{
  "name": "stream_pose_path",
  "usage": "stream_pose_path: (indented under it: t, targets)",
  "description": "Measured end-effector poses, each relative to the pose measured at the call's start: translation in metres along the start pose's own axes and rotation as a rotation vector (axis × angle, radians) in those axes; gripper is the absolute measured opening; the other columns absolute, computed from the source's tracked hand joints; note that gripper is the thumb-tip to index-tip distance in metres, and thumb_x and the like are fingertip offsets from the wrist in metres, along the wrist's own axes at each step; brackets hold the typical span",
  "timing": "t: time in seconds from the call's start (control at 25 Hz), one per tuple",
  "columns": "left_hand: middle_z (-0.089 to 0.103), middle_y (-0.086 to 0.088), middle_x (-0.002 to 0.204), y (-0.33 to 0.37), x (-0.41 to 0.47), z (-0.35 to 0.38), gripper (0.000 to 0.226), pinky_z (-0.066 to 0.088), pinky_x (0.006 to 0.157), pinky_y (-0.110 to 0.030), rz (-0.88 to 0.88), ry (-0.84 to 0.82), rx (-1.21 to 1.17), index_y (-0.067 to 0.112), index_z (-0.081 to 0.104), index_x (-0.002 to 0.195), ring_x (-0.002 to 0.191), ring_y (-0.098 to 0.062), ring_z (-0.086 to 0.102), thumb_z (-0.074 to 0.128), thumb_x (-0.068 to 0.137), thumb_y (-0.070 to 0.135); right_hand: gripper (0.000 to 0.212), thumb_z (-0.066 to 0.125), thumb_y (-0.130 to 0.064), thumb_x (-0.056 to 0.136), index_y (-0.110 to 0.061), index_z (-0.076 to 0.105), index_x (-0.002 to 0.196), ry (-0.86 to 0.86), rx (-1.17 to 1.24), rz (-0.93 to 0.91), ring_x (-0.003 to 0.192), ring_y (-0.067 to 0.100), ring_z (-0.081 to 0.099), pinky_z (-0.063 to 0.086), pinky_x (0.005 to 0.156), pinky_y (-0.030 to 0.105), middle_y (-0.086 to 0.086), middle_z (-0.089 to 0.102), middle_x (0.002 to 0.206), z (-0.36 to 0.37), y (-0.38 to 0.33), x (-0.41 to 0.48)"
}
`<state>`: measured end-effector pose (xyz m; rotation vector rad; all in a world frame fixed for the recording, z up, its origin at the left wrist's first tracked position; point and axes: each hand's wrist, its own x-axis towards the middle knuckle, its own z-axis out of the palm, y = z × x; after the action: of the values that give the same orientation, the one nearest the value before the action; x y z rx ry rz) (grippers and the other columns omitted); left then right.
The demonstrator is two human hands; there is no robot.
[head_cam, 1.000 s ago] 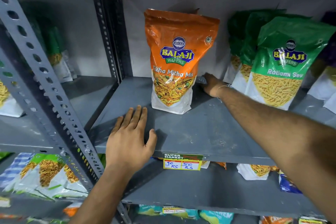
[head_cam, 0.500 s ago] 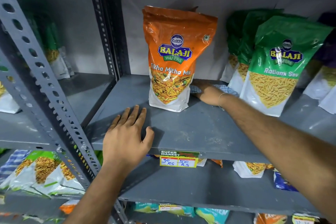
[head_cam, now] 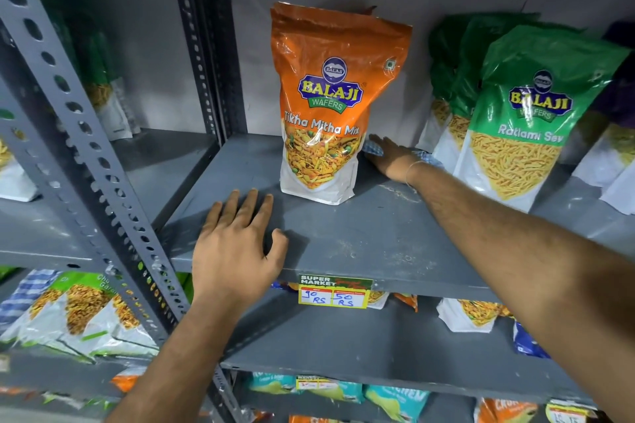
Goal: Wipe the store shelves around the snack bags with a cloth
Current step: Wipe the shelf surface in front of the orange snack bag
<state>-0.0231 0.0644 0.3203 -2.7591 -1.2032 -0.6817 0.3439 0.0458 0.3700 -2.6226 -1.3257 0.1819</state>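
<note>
The right hand (head_cam: 391, 158) is pressing a blue checked cloth (head_cam: 372, 149) flat, palm down, on the grey shelf (head_cam: 360, 237) between the orange Tikha Mitha Mix bag (head_cam: 330, 106) and the green Ratlami Sev bag (head_cam: 529, 120). The left hand (head_cam: 237, 251) is resting open on the shelf edge, holding nothing. Keeping even pressure and sweeping the crumbs forward should avoid toppling either bag.

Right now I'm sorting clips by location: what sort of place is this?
Most likely a small grocery shop: grey metal shelving, stocked snack bags such as the orange bag, and a "Super Market" price tag on the shelf edge.
</note>
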Motion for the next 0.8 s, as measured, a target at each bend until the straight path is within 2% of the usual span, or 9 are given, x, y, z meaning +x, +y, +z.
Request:
stream_pose_path:
  t: [0.12, 0.2, 0.32, 0.36, 0.48, 0.6, 0.64, 0.72, 0.8]
  targets:
    - [0.049, -0.007, 0.160, 0.001, 0.000, 0.000, 0.066, 0.026, 0.128, -0.050, -0.007, 0.013, 0.002, 0.019, 0.051, 0.152, 0.155, -0.029, 0.034, 0.031, 0.096, 0.048, 0.055, 0.022, -0.070, 0.094, -0.042, 0.046, 0.135, -0.045, 0.058, -0.009, 0.118, 0.032, 0.060, 0.046, 0.103, 0.050, 0.005, 0.056, 0.145, -0.003, -0.004, 0.012]
    - [0.048, -0.008, 0.161, 0.000, -0.001, 0.000, 0.066, 0.026, 0.127, -0.050, -0.009, 0.018, -0.003, 0.019, 0.050, 0.152, 0.155, -0.030, 0.034, 0.031, 0.097, 0.048, 0.053, 0.025, -0.071, 0.094, -0.042, 0.052, 0.130, -0.083, 0.101, -0.066, 0.115, 0.028, 0.062, 0.047, 0.103, 0.048, 0.002, 0.060, 0.141, -0.005, -0.007, 0.002]
    - [0.049, -0.009, 0.161, 0.000, -0.003, 0.000, 0.066, 0.028, 0.127, -0.050, 0.006, 0.016, -0.020, 0.018, 0.050, 0.152, 0.155, -0.029, 0.034, 0.030, 0.098, 0.049, 0.048, 0.043, -0.058, 0.098, -0.023, 0.064, 0.123, -0.080, 0.194, -0.084, 0.110, 0.030, 0.065, 0.050, 0.094, 0.035, 0.011, 0.067, 0.127, 0.001, -0.006, -0.043]
    - [0.049, -0.008, 0.160, 0.000, -0.003, 0.001, 0.065, 0.029, 0.126, -0.050, 0.000, 0.014, -0.020, 0.019, 0.051, 0.152, 0.155, -0.029, 0.035, 0.030, 0.098, 0.049, 0.047, 0.047, -0.053, 0.099, -0.018, 0.065, 0.123, -0.096, 0.225, -0.095, 0.113, 0.031, 0.064, 0.049, 0.093, 0.032, 0.013, 0.067, 0.127, 0.004, -0.001, -0.058]
    - [0.052, -0.009, 0.158, 0.000, -0.004, 0.000, 0.064, 0.031, 0.125, -0.049, -0.008, 0.042, -0.039, 0.018, 0.054, 0.150, 0.153, -0.029, 0.038, 0.031, 0.099, 0.048, 0.051, 0.047, -0.049, 0.101, -0.027, 0.047, 0.147, -0.111, 0.257, -0.224, 0.139, 0.022, 0.045, 0.030, 0.114, 0.028, 0.002, 0.049, 0.151, 0.003, 0.007, -0.102]
    - [0.052, -0.009, 0.158, 0.001, -0.004, -0.001, 0.063, 0.031, 0.126, -0.049, -0.013, 0.034, -0.054, 0.019, 0.054, 0.149, 0.153, -0.029, 0.038, 0.031, 0.099, 0.048, 0.051, 0.045, -0.050, 0.102, -0.029, 0.044, 0.149, -0.085, 0.276, -0.189, 0.136, 0.022, 0.048, 0.029, 0.106, 0.022, 0.001, 0.050, 0.150, -0.006, 0.003, -0.103]
    - [0.052, -0.009, 0.158, 0.000, -0.004, -0.001, 0.063, 0.031, 0.126, -0.048, -0.009, 0.030, -0.059, 0.019, 0.054, 0.150, 0.154, -0.028, 0.037, 0.031, 0.099, 0.048, 0.049, 0.043, -0.053, 0.102, -0.029, 0.050, 0.144, -0.078, 0.277, -0.134, 0.129, 0.024, 0.054, 0.035, 0.101, 0.024, 0.003, 0.055, 0.144, -0.008, -0.001, -0.097]
    - [0.052, -0.008, 0.158, 0.000, -0.004, -0.001, 0.063, 0.031, 0.126, -0.047, -0.008, 0.021, -0.052, 0.020, 0.053, 0.150, 0.154, -0.027, 0.037, 0.031, 0.099, 0.048, 0.048, 0.039, -0.060, 0.099, -0.023, 0.063, 0.117, -0.066, 0.282, 0.002, 0.106, 0.027, 0.064, 0.044, 0.086, 0.030, 0.008, 0.067, 0.122, -0.011, -0.007, -0.079]
    - [0.051, -0.008, 0.158, 0.000, -0.004, -0.001, 0.063, 0.032, 0.125, -0.047, -0.012, 0.020, -0.048, 0.020, 0.054, 0.150, 0.153, -0.027, 0.038, 0.030, 0.099, 0.048, 0.048, 0.038, -0.062, 0.099, -0.019, 0.061, 0.100, -0.063, 0.245, 0.086, 0.092, 0.029, 0.063, 0.043, 0.078, 0.032, 0.010, 0.065, 0.105, -0.012, -0.013, -0.068]
